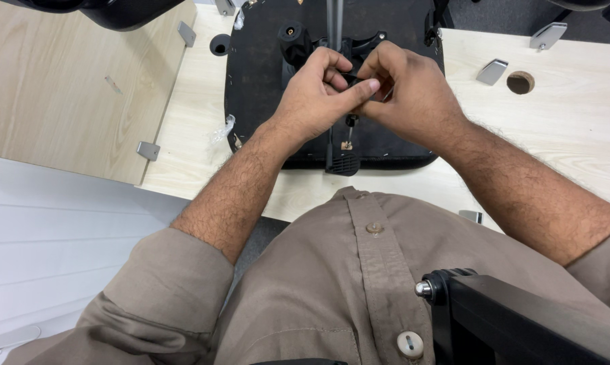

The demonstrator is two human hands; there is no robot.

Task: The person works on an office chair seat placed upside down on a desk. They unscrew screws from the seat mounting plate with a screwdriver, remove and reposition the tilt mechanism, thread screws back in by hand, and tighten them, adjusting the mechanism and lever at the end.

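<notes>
Over the upturned seat base, both hands' fingers are pinching closed on a small black fitting; it risks slipping.

black chair seat base lying underside up on pale wooden table, small black mechanism part pinched over its centre

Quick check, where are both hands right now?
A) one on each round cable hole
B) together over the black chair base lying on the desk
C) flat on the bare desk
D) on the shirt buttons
B: the left hand and right hand meet fingertip to fingertip on a small black part above the black chair base, which lies on the light wood desk.
</notes>
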